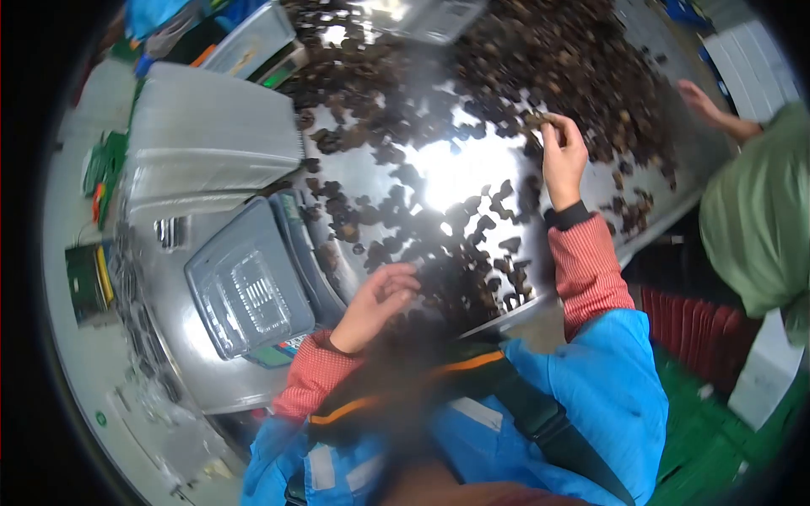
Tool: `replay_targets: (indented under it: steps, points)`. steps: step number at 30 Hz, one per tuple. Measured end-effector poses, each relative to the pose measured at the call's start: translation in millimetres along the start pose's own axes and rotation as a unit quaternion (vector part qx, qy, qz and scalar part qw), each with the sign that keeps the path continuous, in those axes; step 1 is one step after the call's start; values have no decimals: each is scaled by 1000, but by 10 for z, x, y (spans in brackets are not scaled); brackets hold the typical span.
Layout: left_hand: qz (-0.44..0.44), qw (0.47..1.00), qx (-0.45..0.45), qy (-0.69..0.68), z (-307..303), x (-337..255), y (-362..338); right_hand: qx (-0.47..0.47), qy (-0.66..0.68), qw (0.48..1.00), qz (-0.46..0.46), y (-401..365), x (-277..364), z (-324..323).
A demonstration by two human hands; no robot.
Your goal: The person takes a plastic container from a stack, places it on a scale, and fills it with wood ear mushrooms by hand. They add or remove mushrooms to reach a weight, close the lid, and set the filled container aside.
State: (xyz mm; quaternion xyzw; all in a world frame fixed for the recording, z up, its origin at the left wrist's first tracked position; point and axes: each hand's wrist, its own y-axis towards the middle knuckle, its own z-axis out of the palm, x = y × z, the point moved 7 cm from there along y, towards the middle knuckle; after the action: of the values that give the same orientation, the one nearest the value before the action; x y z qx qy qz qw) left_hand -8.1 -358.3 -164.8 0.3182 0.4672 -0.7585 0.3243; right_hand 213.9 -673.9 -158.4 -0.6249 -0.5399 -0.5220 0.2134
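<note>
Head view, looking down on a steel counter (456, 173) strewn with dark pieces (540, 59). These are small, brown and irregular, heaped thickly at the far side and scattered more thinly toward the near edge.

The right hand (564, 156), reaching far over the counter, has its fingertips pinched closed on a dark piece (540, 123) at the rim of the heap. The left hand (380, 302) hovers near the near edge with its fingers loosely curled over scattered pieces. Whether it holds anything cannot be told.

Left of the left hand, a clear lidded box (249, 291) sits on a scale (274, 354). Farther left and beyond it lies a stack of translucent trays (211, 139).

At far right, a co-worker's hand (702, 99) with a green sleeve (755, 219) rests at the counter's edge.
</note>
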Motion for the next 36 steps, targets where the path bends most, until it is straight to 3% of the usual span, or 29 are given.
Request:
replay_targets:
  steps: [4,6,8,11,13,15,18,22,24,29,31,34,36]
  points:
    - [8,999,26,40,92,69,25,-130,-20,990,49,-858,-95,-1241]
    - [0,998,47,36,168,106,23,-186,-42,982,15,-1159,-202,-1807]
    - [-16,997,60,40,238,128,19,-247,-128,957,88,-1470,-551,-2324]
    - [-26,996,77,44,292,161,-20,-214,-306,910,181,-1795,-1251,-2786]
    - [-24,996,78,45,295,158,2,-224,-280,912,200,-1850,-1347,-2776]
    - [-28,996,64,49,250,171,-37,-214,-229,934,170,-1691,-1147,-2446]
    - [-36,996,65,42,240,207,-25,-74,-207,966,139,-1128,-494,-1649]
    - [-41,997,58,8,224,184,-17,64,-277,949,-138,-310,50,-591]
    - [-31,999,33,12,126,214,-10,81,-343,918,-181,189,180,-179]
    - [-35,999,-30,9,-83,215,-30,77,-473,858,-187,1483,213,631]
    - [-42,998,-50,-1,-120,227,-21,84,-520,837,-148,1757,72,907]
    - [-36,997,-59,-18,-134,221,19,200,-547,808,-88,1506,21,1317]
    - [-18,998,-50,-34,-106,210,68,264,-449,843,-137,1002,108,1584]
